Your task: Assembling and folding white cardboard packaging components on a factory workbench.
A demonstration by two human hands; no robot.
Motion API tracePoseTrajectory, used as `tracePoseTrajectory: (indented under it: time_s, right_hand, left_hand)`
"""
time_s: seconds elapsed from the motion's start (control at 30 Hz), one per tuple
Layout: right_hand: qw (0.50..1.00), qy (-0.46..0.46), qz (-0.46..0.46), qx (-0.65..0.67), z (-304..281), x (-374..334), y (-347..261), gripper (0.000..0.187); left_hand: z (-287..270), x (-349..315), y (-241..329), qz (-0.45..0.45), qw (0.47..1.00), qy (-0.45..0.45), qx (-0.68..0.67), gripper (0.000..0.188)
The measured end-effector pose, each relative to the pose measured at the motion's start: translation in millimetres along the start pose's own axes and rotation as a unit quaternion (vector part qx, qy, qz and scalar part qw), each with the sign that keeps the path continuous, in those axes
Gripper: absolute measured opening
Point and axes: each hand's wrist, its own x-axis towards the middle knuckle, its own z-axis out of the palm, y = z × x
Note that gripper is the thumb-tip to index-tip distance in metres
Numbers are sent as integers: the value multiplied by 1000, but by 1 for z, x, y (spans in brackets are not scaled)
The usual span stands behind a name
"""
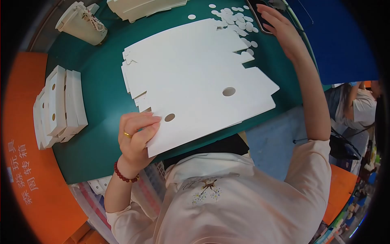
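"So, the left hand (137, 136) pinches that card stack (187, 73)?"

"By its near left edge, over the green table (99, 85). Probably squaring it; next calls for the right hand (286, 34), open at the phone (257, 18), to steady it."

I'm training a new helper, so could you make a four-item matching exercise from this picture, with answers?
1. lidded cup
2. left hand
3. right hand
4. small white discs

A. gripping a white card sheet
B. near the table's far-left corner
C. scattered loosely around the sheet's far-right corner
D. fingers outstretched at a phone

Right pairs: 1-B; 2-A; 3-D; 4-C
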Motion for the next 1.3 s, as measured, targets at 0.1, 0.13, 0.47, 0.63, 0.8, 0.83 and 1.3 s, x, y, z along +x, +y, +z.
tracePoseTrajectory:
  time_s: [0.1, 0.13, 0.47, 0.63, 0.8, 0.83, 1.3]
  right_hand:
    - [982, -105, 115, 102, -1, -22, -16, 38]
    - [974, -139, 169, 55, 12, -38, -38, 37]
    - [852, -242, 199, 420, 34, -40, -7, 42]
    - [868, -124, 270, 399, 47, -27, -14, 40]
    - [899, -89, 298, 307, 61, -13, -17, 43]
    - [916, -131, 292, 242, 62, -9, -13, 46]
    - [852, -194, 240, 422, 64, -15, -16, 56]
  left_hand:
    - [4, -7, 0, -16, 999, 43, -25, 29]
    - [3, -10, -1, -21, 999, 44, -20, 29]
    - [-36, 67, -13, -29, 923, -364, -118, 39]
    - [4, 114, -56, -222, 908, -313, -168, 28]
    - [73, 107, -82, -88, 991, -23, -101, 24]
    - [77, 104, -80, -35, 998, -17, -52, 28]
    - [87, 91, -82, 87, 990, -58, 96, 50]
